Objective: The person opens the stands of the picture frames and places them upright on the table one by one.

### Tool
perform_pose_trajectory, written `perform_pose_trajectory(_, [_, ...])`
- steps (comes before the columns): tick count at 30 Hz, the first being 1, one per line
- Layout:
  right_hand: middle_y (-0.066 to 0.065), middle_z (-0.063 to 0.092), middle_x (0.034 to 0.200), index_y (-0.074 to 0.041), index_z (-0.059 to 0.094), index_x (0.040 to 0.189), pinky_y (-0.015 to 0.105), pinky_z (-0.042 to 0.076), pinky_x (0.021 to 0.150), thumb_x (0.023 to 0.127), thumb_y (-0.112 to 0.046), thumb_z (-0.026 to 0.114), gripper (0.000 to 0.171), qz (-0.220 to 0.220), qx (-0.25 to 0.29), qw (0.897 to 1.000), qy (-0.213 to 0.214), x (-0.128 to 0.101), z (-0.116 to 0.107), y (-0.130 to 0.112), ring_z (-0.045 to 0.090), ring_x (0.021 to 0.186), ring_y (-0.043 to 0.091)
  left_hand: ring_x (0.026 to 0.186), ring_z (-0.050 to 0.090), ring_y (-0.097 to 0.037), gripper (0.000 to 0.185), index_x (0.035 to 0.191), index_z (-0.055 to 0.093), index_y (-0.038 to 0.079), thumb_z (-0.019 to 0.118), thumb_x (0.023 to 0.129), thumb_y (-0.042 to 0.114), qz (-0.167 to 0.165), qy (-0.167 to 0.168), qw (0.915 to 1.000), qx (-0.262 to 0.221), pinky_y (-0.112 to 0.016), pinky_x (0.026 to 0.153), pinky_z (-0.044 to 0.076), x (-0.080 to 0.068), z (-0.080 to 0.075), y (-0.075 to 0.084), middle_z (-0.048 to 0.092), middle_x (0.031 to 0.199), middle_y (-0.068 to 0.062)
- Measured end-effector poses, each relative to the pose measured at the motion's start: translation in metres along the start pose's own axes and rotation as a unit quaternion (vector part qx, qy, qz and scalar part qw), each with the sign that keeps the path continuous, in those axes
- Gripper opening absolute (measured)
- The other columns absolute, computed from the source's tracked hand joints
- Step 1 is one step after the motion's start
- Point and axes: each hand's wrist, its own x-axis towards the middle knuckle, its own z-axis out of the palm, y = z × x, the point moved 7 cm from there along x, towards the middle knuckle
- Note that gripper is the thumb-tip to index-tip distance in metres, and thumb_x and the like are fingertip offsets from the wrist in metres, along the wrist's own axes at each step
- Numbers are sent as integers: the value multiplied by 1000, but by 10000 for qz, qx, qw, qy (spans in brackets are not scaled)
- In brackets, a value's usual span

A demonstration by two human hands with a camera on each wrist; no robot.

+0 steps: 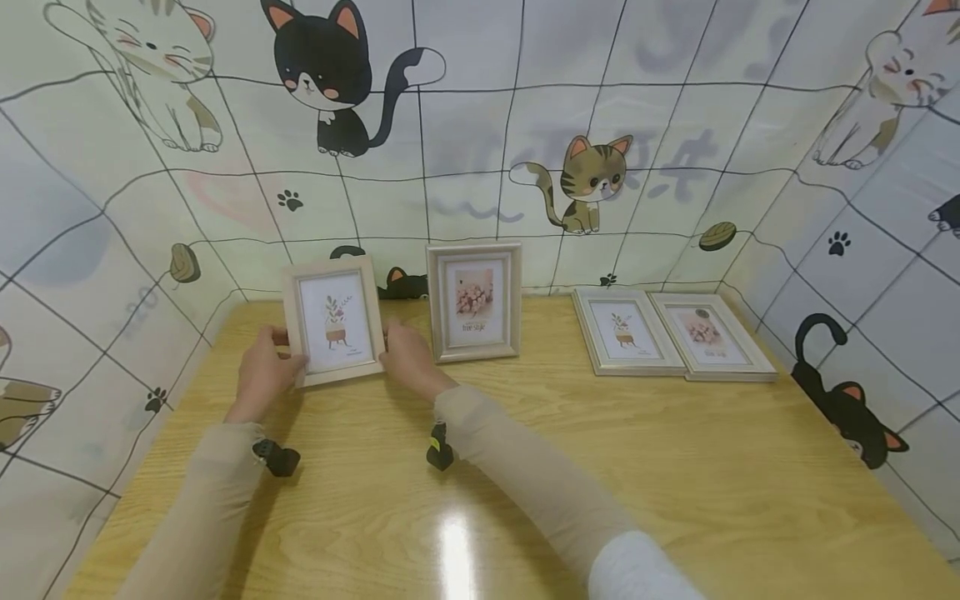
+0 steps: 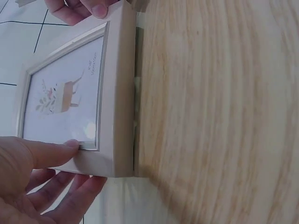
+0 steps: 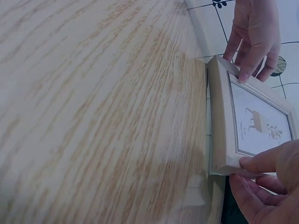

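A cream picture frame [image 1: 334, 323] with a potted-plant print stands upright, slightly tilted, at the back left of the wooden table. My left hand [image 1: 262, 373] grips its left side low down. In the left wrist view the left thumb [image 2: 58, 150] lies on the front border and the other fingers are behind. On the opposite side, my right hand [image 1: 414, 360] pinches the lower right edge. The right wrist view shows the right thumb [image 3: 264, 161] on the front border, fingers curled behind. The frame's lower edge is close over the tabletop.
Just right of the held frame stands another frame [image 1: 474, 342] with a pink flower print. Two more frames lie flat at the back right, one with a plant print [image 1: 624, 335] and one with flowers [image 1: 708, 337]. A cat-patterned wall covering [image 1: 465, 200] borders the table [image 1: 600, 467].
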Motion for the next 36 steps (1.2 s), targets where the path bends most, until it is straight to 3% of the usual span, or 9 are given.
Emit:
perform_pose_trajectory(15, [8,65,103,-2,56,118,27,53,76,96,-5,60,23,73,-20,9999,127,-3,-6,4,62,91,19,114,57,-43,56,139,35,-7,65,94,6,158,20,9995,-274,-33,78,54,0,2,2,50,133,-30])
perform_pose_trajectory(24, [8,63,104,-2,55,120,23,50,71,95,-9,62,26,165,263,9995,67,-6,-9,7,57,87,15,119,55,-44,58,142,33,-7,64,95,7,169,-198,9990,-362,-41,86,57,2,6,-2,48,135,-29])
perform_pose_trajectory(29, [11,65,112,-1,54,124,24,51,75,97,-12,60,30,186,403,9990,-74,-7,-11,9,57,88,15,122,53,-46,56,140,33,-9,63,95,5,153,-246,9975,-645,-31,84,61,1,8,-2,46,135,-31])
perform_pose_trajectory(36, [9,63,122,-4,51,132,21,54,77,96,-15,63,40,-169,328,9993,54,-4,-30,-7,63,96,16,118,56,-45,54,136,33,-10,64,94,4,286,-156,9965,-767,-15,70,58,-3,7,2,48,130,-31])
